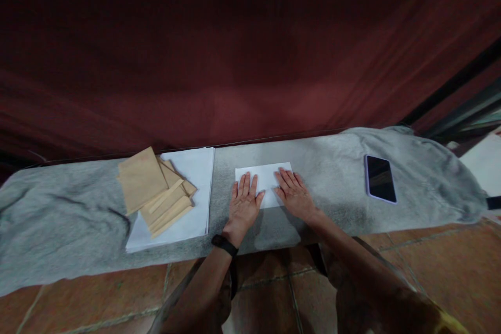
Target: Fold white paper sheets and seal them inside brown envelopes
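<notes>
A folded white sheet of paper (263, 176) lies on the grey cloth-covered surface (336, 177) in front of me. My left hand (243, 204) rests flat on the paper's near left part, fingers stretched out and together. My right hand (294, 194) lies flat on the paper's right part, fingers spread. Neither hand grips anything. A black band sits on my left wrist.
To the left, several tan envelopes (156, 190) lie fanned on a stack of white paper (195, 167). A dark phone (379, 178) in a lilac case lies to the right. A dark red curtain hangs behind. Terracotta floor tiles show below.
</notes>
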Tool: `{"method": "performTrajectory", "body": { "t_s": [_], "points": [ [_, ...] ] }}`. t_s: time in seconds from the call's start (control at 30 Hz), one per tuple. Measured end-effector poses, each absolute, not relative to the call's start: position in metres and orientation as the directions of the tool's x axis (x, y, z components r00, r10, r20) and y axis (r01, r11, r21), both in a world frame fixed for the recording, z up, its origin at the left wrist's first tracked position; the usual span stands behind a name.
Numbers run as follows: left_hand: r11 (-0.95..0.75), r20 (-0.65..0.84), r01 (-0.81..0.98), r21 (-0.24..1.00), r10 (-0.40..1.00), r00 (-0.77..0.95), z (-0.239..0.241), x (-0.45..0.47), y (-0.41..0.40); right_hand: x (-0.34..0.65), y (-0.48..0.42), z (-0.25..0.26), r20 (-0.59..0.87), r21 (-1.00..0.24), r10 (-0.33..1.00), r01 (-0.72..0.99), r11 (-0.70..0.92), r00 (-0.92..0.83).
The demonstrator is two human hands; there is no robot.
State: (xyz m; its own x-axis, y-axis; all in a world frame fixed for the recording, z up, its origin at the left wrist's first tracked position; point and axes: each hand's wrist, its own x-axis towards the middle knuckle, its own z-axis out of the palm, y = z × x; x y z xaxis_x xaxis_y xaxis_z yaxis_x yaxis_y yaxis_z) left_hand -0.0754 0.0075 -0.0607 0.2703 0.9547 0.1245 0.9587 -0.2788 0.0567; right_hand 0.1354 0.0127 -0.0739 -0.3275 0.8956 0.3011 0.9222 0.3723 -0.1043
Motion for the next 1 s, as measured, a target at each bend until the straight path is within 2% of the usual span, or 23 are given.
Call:
{"method": "performTrajectory", "body": {
  "t_s": [0.4, 0.6, 0.73, 0.87, 1.0],
  "points": [
    [-0.185, 0.155, 0.977, 0.108, 0.974, 0.167, -0.067, -0.089, 0.009, 0.154, 0.015, -0.082, 0.300, -0.105, 0.923, 0.954, 0.281, -0.239],
    [-0.129, 0.219, 0.983, 0.132, 0.971, 0.098, -0.065, -0.083, 0.008, 0.157, 0.015, -0.083, 0.302, -0.129, 0.935, 0.963, 0.236, -0.189],
    [-0.220, 0.222, 0.964, 0.151, 0.958, 0.184, -0.060, -0.067, 0.003, 0.149, 0.016, -0.080, 0.315, -0.158, 0.929, 0.954, 0.255, -0.196],
    [-0.348, 0.183, 0.920, 0.181, 0.931, 0.316, -0.059, -0.045, 0.000, 0.129, 0.015, -0.071, 0.265, -0.196, 0.916, 0.913, 0.358, -0.303],
    [-0.377, 0.142, 0.909, 0.179, 0.924, 0.356, -0.060, -0.034, 0.002, 0.112, 0.015, -0.066, 0.212, -0.231, 0.908, 0.885, 0.405, -0.361]
  ]
}}
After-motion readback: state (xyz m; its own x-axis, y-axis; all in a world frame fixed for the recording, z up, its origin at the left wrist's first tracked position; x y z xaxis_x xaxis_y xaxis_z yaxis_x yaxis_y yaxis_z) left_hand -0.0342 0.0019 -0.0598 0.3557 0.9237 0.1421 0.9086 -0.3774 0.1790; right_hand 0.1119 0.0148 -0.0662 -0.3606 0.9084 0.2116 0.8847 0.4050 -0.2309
